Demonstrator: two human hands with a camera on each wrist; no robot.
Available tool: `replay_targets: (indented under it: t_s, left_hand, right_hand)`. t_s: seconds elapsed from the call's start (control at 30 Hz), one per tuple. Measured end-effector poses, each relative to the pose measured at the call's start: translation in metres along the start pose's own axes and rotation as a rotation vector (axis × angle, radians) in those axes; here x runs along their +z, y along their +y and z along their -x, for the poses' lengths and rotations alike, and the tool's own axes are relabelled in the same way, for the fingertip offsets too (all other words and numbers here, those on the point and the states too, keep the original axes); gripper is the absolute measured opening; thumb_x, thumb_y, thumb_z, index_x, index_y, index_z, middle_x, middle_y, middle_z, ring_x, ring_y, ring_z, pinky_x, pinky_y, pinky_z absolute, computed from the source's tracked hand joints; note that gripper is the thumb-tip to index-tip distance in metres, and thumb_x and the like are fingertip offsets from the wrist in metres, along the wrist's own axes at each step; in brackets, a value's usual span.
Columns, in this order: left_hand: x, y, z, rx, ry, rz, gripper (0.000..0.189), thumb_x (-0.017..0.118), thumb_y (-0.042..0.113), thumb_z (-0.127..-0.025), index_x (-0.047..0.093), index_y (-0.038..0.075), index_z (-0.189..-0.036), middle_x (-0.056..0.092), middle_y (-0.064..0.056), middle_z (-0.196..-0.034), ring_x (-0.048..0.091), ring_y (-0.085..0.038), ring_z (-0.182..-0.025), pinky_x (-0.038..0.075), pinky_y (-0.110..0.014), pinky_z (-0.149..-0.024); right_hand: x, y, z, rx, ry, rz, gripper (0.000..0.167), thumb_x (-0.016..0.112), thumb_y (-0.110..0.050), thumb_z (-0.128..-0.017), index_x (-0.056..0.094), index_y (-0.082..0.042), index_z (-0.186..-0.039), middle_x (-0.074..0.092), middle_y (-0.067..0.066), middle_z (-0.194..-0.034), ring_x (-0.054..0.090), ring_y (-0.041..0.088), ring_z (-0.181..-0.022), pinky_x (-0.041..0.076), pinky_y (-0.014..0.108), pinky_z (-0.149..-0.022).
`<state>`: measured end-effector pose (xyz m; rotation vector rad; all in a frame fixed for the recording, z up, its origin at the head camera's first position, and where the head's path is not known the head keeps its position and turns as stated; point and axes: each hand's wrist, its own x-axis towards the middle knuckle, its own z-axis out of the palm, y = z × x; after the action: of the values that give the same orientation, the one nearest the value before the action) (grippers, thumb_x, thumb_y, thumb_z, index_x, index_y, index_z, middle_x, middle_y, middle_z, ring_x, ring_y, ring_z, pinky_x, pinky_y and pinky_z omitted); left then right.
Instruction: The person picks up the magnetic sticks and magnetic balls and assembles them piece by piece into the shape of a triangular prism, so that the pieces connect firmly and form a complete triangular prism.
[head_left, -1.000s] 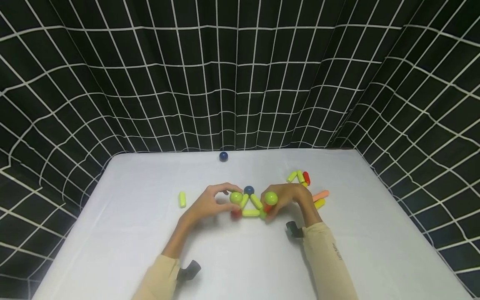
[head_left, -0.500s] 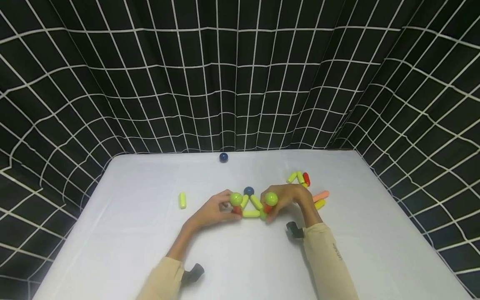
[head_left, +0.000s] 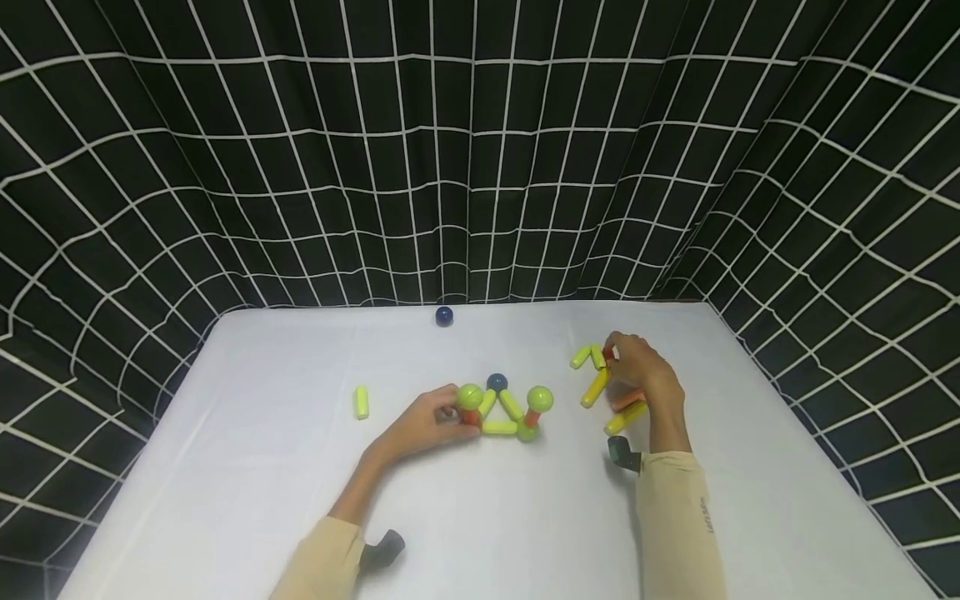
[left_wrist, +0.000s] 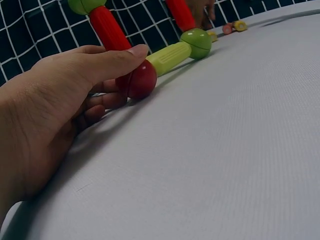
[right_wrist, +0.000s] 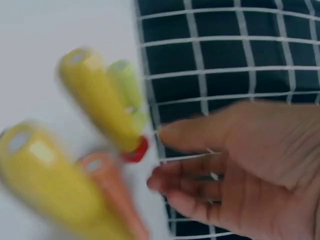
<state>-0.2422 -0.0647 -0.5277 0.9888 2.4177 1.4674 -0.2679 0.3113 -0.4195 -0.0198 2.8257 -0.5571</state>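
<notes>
A ball-and-stick structure stands mid-table: lime sticks form a triangle, with a dark blue ball at the far corner. A red stick rises at the right corner with a green ball on top. At the near left corner my left hand pinches a red ball, from which another red stick stands up to a green ball. My right hand reaches over the loose pieces, thumb and fingers apart, beside a loose red stick.
Yellow sticks, an orange stick and lime sticks lie loose around the right hand. One lime stick lies at left. A dark blue ball sits at the far edge, before the grid curtain.
My right hand has left the structure's right corner and moved right and away to the loose sticks. The left hand closed in on the near left corner, then stayed there.
</notes>
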Motion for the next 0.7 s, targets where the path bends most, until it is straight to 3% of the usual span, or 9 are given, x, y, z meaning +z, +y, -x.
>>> replay_targets:
  t_s: [0.13, 0.43, 0.7]
  left_hand:
    - [0.0, 0.0, 0.001, -0.001, -0.006, 0.016, 0.021, 0.083, 0.032, -0.09, 0.07, 0.029, -0.107, 0.068, 0.011, -0.104, 0.066, -0.008, -0.104, 0.056, -0.033, -0.097]
    - [0.0, 0.0, 0.003, 0.007, 0.003, 0.027, 0.02, 0.082, 0.031, -0.09, 0.07, 0.028, -0.106, 0.068, 0.01, -0.103, 0.066, -0.009, -0.104, 0.056, -0.034, -0.097]
    - [0.0, -0.004, 0.002, 0.008, -0.002, 0.044, 0.021, 0.083, 0.031, -0.09, 0.071, 0.029, -0.107, 0.069, 0.011, -0.105, 0.066, -0.009, -0.104, 0.056, -0.033, -0.097]
  right_hand:
    - [0.007, 0.012, -0.005, 0.082, -0.024, 0.038, 0.038, 0.061, -0.014, -0.102, 0.059, 0.001, -0.137, 0.06, 0.031, -0.137, 0.056, 0.045, -0.122, 0.046, 0.068, -0.108]
    - [0.009, 0.022, -0.008, 0.097, -0.018, 0.051, 0.03, 0.058, -0.019, -0.104, 0.065, 0.005, -0.121, 0.064, 0.028, -0.121, 0.06, 0.04, -0.109, 0.051, 0.059, -0.098]
    - [0.01, 0.023, -0.007, 0.1, 0.01, 0.01, 0.017, 0.062, -0.005, -0.098, 0.067, 0.003, -0.112, 0.066, 0.024, -0.113, 0.06, 0.037, -0.098, 0.052, 0.053, -0.088]
